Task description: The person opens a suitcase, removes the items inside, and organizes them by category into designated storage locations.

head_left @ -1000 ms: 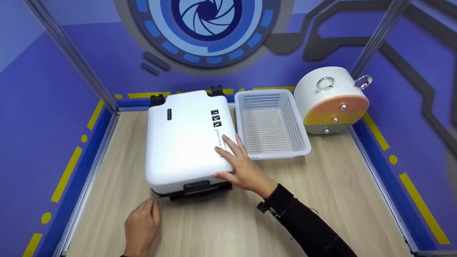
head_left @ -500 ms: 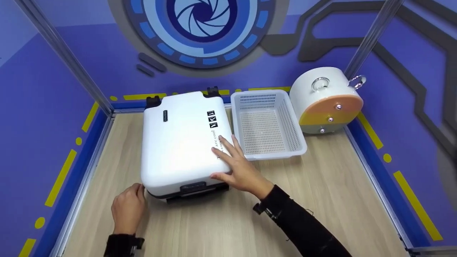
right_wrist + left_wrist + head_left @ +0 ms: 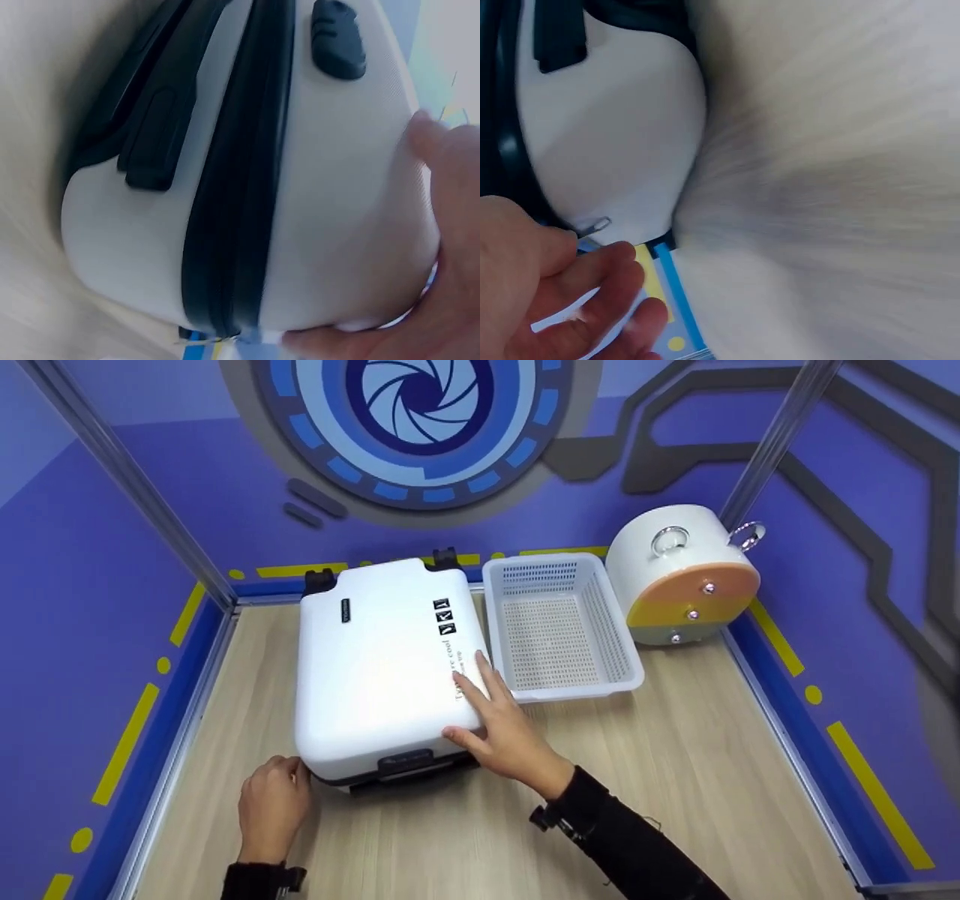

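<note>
A white hard-shell suitcase (image 3: 375, 675) lies flat, its wheels toward the back wall and its handle side facing me. My left hand (image 3: 275, 806) is at the near left corner. In the left wrist view its thumb and index finger pinch a small metal zipper pull (image 3: 598, 224) beside the black zipper band. My right hand (image 3: 517, 742) rests with spread fingers over the suitcase's near right corner, fingertips on the lid and thumb along the near edge. A black combination lock (image 3: 338, 41) shows on the near side in the right wrist view.
Right of the suitcase stands a white perforated plastic basket (image 3: 637, 679). Beside it, in the back right corner, is a round white case (image 3: 651, 534) with orange, yellow and green drawers and metal rings. Blue panels (image 3: 180, 510) enclose the wooden tabletop (image 3: 645, 780).
My left hand has moved left from the suitcase's near side to its near left corner. The right hand keeps its place, its fingers shifted slightly on the lid. The head view has shifted a little.
</note>
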{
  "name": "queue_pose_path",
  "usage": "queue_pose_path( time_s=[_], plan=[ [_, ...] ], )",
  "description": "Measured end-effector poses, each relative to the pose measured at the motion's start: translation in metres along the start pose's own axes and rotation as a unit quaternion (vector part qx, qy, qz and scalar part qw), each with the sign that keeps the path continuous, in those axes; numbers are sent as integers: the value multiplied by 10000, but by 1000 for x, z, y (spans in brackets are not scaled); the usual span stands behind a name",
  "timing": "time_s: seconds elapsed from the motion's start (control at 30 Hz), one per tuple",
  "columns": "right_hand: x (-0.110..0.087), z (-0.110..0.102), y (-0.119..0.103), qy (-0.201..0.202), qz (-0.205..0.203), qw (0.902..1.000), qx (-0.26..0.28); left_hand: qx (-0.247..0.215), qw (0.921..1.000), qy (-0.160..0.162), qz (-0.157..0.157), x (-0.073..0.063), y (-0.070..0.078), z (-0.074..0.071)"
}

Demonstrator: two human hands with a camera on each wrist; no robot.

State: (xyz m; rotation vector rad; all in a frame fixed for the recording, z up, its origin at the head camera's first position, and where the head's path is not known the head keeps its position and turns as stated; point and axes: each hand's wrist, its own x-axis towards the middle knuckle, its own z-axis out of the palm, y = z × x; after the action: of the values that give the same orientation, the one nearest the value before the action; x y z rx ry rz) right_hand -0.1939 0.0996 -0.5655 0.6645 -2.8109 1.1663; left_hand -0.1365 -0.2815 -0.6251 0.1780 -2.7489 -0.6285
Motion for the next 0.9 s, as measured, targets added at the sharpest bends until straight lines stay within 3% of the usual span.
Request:
queue_pose_path(
  time_s=[0.07, 0.17, 0.23, 0.3, 0.43, 0.73, 0.9],
  plan=[
    [-4, -1, -3, 97, 396, 9989, 226, -300, 9995, 65, -88, 0, 7, -6],
    [-7, -3, -6, 301, 867, 9945, 513, -1106, 9937, 115, -157, 2, 20, -17],
    [-7, -3, -6, 432, 990, 9927, 544, -1619, 9868, 22, -4, 3, 30, -22],
    [-6, -3, -6, 488, 979, 9928, 484, -1834, 9826, -172, 219, 1, 39, -23],
    [-3, -2, -7, 460, 902, 9942, 372, -1751, 9832, -213, 475, -6, 51, -17],
    [19, -1, -3, 117, 849, 9958, 336, -1521, 9872, 411, 261, -18, 63, -5],
    [41, -5, 7, -75, 780, 9965, 305, -1221, 9882, 904, 216, -25, 79, 3]
  ],
)
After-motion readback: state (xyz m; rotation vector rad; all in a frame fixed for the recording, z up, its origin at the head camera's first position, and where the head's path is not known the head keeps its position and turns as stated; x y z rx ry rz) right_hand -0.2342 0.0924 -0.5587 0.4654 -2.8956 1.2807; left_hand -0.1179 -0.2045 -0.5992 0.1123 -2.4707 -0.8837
